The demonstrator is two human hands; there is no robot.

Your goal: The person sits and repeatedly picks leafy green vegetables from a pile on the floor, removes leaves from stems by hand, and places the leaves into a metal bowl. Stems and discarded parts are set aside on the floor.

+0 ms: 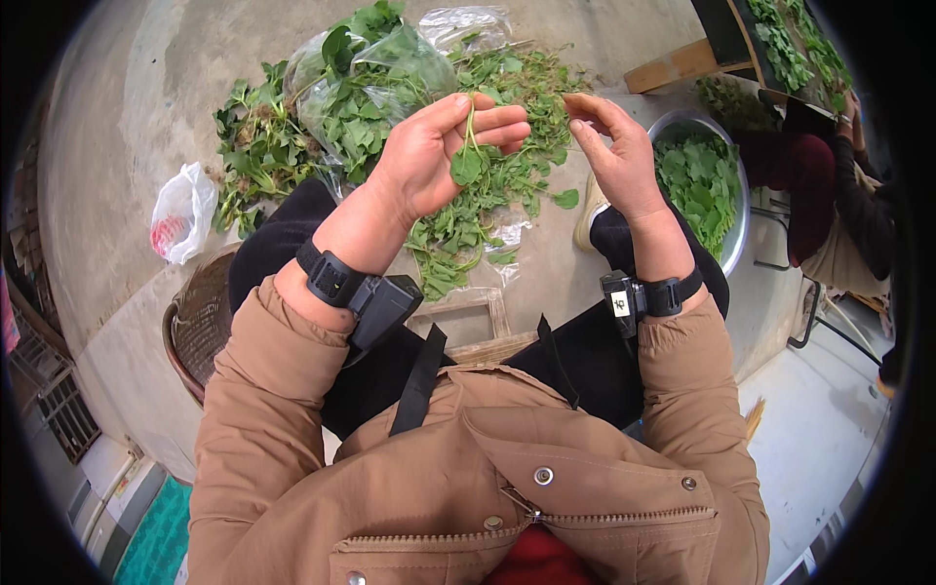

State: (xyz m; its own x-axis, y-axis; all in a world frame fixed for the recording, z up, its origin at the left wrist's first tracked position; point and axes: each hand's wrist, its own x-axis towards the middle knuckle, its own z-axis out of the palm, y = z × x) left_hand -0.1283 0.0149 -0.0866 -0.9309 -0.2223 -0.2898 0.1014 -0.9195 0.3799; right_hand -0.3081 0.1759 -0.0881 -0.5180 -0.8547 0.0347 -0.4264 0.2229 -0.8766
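My left hand (439,146) holds a small leafy green sprig (469,157) by its stem, pinched between thumb and forefinger, with the leaf hanging over the palm. To its right, my right hand (610,150) is raised with thumb and fingers curved and a gap between them; nothing is plainly in its grasp. Below both hands, loose leaves and trimmings (461,241) lie heaped on the concrete floor. A clear plastic bag (395,80) stuffed with greens stands beyond my left hand. Beside my right forearm, a metal basin (740,186) holds leafy greens (698,190).
Rooted plants (256,146) lie left of the bag, near a white plastic bag (184,212). A wicker basket (201,322) stands by my left knee. At right sits another person (841,205) beside a raised board bearing greens (786,51). A wooden frame (501,314) lies between my legs.
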